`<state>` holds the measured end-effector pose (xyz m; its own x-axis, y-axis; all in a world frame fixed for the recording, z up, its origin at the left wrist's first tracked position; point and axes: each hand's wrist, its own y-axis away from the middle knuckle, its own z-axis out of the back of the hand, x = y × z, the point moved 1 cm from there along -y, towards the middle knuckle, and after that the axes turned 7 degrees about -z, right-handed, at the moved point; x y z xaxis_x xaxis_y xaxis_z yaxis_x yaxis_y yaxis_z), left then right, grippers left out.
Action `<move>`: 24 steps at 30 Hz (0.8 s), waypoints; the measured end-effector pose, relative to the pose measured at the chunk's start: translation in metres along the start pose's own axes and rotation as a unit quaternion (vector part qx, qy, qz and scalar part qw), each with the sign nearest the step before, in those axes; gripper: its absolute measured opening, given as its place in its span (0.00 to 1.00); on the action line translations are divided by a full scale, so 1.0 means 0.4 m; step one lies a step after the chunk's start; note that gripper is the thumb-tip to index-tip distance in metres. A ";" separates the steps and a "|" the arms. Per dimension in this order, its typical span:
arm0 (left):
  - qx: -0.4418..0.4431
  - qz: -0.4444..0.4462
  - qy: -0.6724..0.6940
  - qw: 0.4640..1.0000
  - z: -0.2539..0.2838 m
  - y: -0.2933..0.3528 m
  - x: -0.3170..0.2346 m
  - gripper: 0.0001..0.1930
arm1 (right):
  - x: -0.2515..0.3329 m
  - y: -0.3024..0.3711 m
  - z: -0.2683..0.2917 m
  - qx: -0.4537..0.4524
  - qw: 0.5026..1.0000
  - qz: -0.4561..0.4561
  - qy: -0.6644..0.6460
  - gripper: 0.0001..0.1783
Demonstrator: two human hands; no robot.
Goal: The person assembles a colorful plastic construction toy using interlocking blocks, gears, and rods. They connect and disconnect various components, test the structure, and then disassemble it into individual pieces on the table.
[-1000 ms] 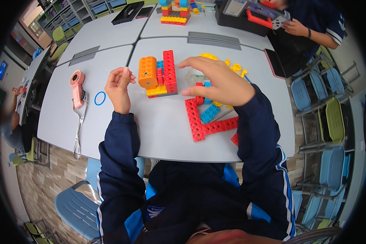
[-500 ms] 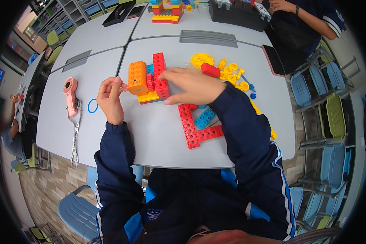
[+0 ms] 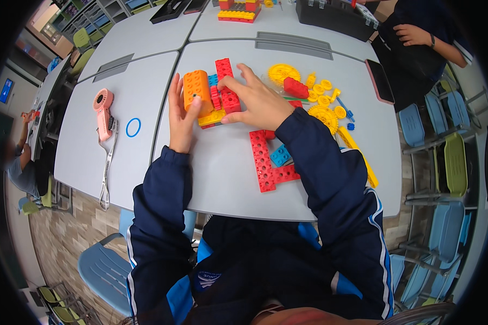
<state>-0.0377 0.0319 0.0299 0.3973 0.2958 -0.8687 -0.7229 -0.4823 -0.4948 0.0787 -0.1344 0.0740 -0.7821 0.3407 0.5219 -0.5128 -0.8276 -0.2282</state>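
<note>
A small toy-brick model stands on the table between my hands. An orange studded block (image 3: 196, 86) forms its left side, above a yellow studded plate (image 3: 211, 117). A red beam with holes (image 3: 224, 67) runs along its right side, and a red toothed wheel (image 3: 216, 97) sits between them. My left hand (image 3: 181, 122) grips the orange block, thumb on its near face and fingers along its left side. My right hand (image 3: 260, 103) is closed round the red beam, index finger over its top and thumb at its near end, partly hiding it.
Right of the model lie an L-shaped red beam piece (image 3: 262, 162), a blue brick (image 3: 280, 156), yellow gears (image 3: 323, 116) and a long yellow bar (image 3: 359, 154). A pink handheld fan (image 3: 103, 114) and blue ring (image 3: 133, 128) lie left. Across sits another person beside a phone (image 3: 380, 81).
My left fingers have moved from a pinch by the orange block's near corner to around its left side and near face. My right hand stays at the red beam. The view has shifted slightly.
</note>
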 end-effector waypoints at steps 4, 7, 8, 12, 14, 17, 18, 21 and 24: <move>0.089 -0.014 0.047 0.995 -0.001 -0.006 0.012 0.51 | -0.020 -0.012 -0.046 -0.062 0.996 0.043 0.042 0.45; 0.107 0.000 0.062 0.992 0.004 -0.013 0.025 0.55 | -0.014 -0.034 -0.032 0.014 1.000 -0.003 0.004 0.47; 0.109 0.001 0.069 0.992 -0.001 -0.012 0.026 0.55 | -0.012 -0.042 -0.023 0.056 0.998 -0.031 -0.016 0.47; 0.125 -0.013 0.039 0.991 0.014 -0.016 0.041 0.58 | -0.009 -0.079 -0.006 0.104 0.993 -0.039 0.026 0.47; 0.114 0.004 0.076 0.991 0.006 -0.013 0.030 0.59 | -0.014 -0.078 -0.001 0.091 0.996 -0.022 0.004 0.46; 0.111 0.009 0.085 0.990 0.004 -0.011 0.036 0.62 | -0.006 -0.083 0.020 0.096 0.995 -0.015 -0.004 0.44; 0.112 0.007 0.080 0.990 0.005 -0.011 0.039 0.63 | -0.010 -0.085 0.017 0.095 0.995 -0.010 0.002 0.45; 0.113 0.007 0.077 0.991 0.006 -0.011 0.041 0.62 | -0.027 -0.093 0.011 0.092 0.996 -0.004 0.007 0.46; 0.117 0.010 0.068 0.991 0.010 -0.012 0.050 0.64 | -0.027 -0.102 0.018 0.120 0.993 -0.015 -0.005 0.47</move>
<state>-0.0285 0.0435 0.0149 0.4419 0.1667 -0.8814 -0.8363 -0.2787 -0.4721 0.1104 -0.1075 0.0835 -0.7633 0.3643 0.5336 -0.4364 -0.8997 -0.0101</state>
